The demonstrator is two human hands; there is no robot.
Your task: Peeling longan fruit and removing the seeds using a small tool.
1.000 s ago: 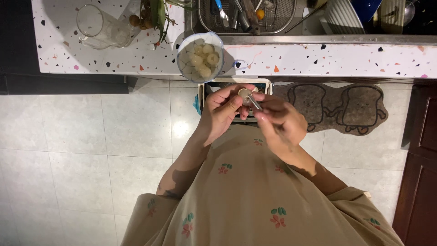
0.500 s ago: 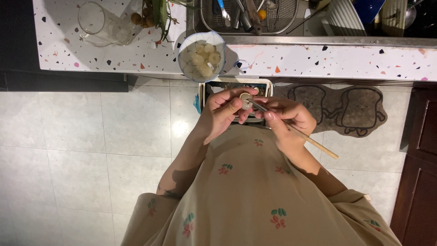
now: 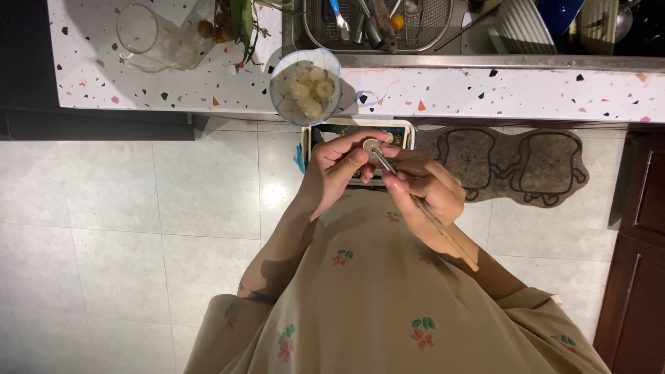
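Head view: your left hand [image 3: 336, 173] is pinching a small round fruit [image 3: 371, 146] between thumb and fingertips, fingers closed around it. Your right hand [image 3: 429, 190] is gripping a thin stick [image 3: 429, 216], its tip touching the fruit just beside your left fingers.

No packages, labels, signs or screens show clearly; the rectangular, pale-rimmed container [image 3: 404, 130] on the floor below the surface [image 3: 173, 90] is mostly hidden, its kind unclear.
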